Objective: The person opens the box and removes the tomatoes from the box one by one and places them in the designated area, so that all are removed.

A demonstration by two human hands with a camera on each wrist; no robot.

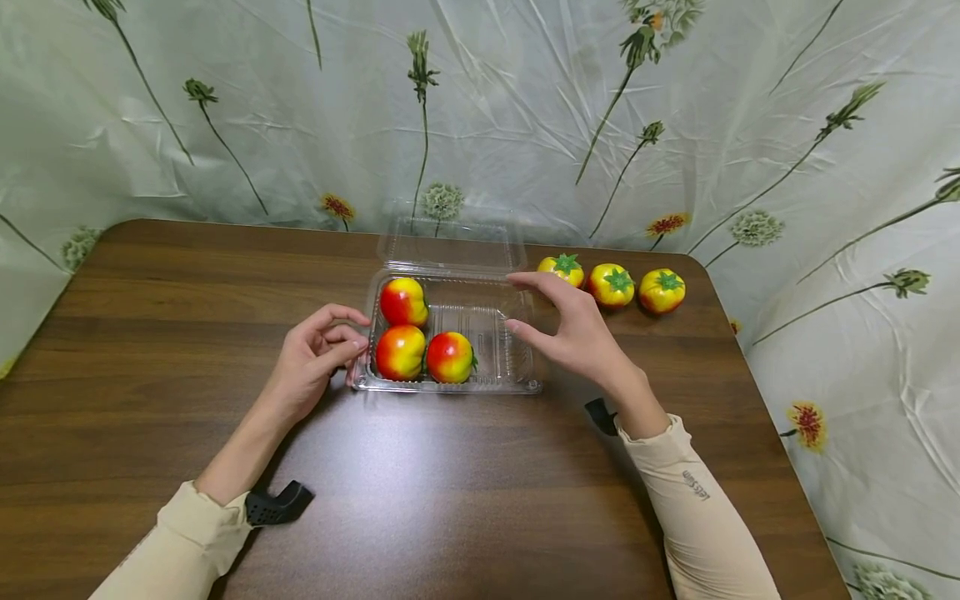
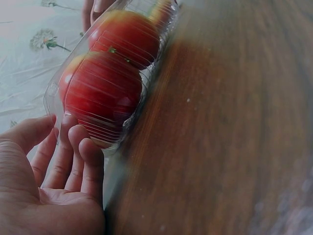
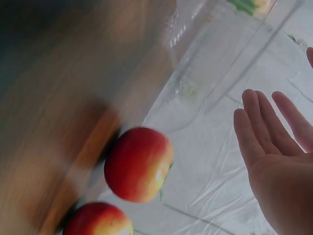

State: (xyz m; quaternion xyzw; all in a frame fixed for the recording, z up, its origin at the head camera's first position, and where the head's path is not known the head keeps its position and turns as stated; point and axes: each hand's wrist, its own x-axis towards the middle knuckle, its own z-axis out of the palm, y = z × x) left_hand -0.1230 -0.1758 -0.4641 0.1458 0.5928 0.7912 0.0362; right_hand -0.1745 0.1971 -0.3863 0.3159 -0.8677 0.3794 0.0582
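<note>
A clear plastic clamshell container lies on the table with its lid raised at the back. Three red-and-yellow, tomato-like fruits are inside: one back left, one front left, one front middle. My left hand holds the container's left edge; the left wrist view shows the thumb and fingertips at its rim and side. Over the container's right edge hovers my right hand, thumb and fingers spread, holding nothing.
Three similar fruits with green leafy tops stand in a row at the back right: a left one, a middle one and a right one. Behind the brown table hangs a flower-printed cloth.
</note>
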